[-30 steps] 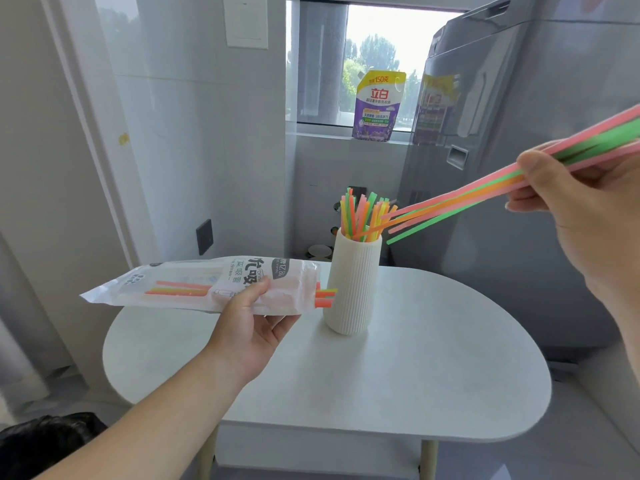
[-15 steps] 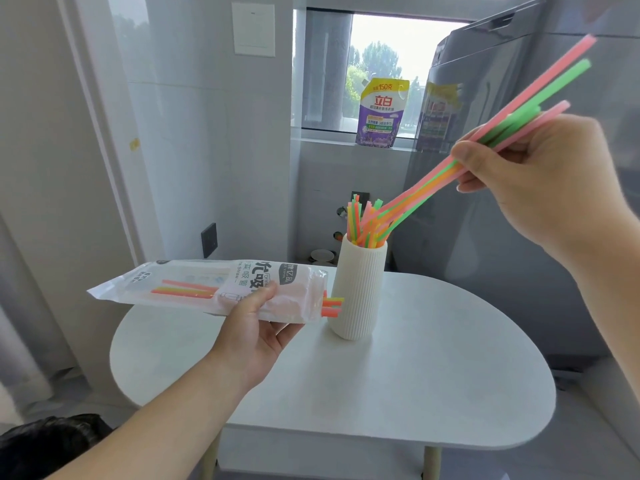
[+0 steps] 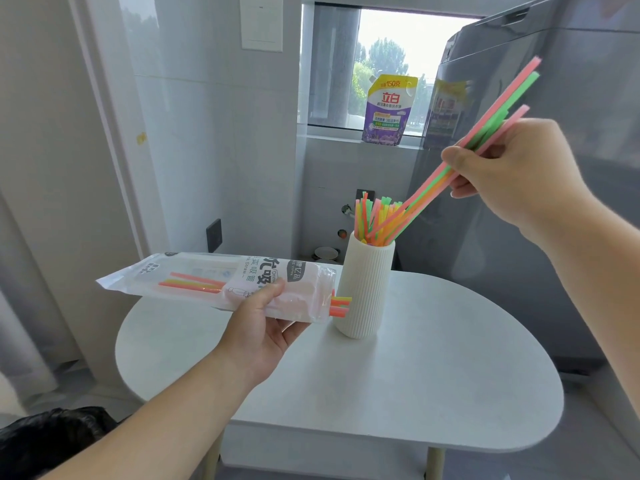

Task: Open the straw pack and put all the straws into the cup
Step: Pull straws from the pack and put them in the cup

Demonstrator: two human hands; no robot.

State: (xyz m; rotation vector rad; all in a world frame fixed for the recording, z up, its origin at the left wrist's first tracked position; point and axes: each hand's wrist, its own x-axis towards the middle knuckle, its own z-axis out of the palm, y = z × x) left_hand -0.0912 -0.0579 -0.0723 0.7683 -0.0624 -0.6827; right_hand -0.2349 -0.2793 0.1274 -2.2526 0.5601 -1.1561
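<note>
A white ribbed cup stands on the white table, filled with several coloured straws. My right hand pinches a bundle of pink, green and orange straws tilted steeply, their lower ends inside the cup's mouth. My left hand grips the clear straw pack level above the table, just left of the cup. A few orange and yellow straws stick out of the pack's open right end, close to the cup's side.
A grey fridge rises right behind the table. A purple detergent pouch leans on the window sill. A black bag lies on the floor at lower left. A tiled wall stands to the left.
My right hand has come left and nearer the cup, tipping the straw bundle steeper and lowering its ends into the cup. The left hand keeps the pack where it was.
</note>
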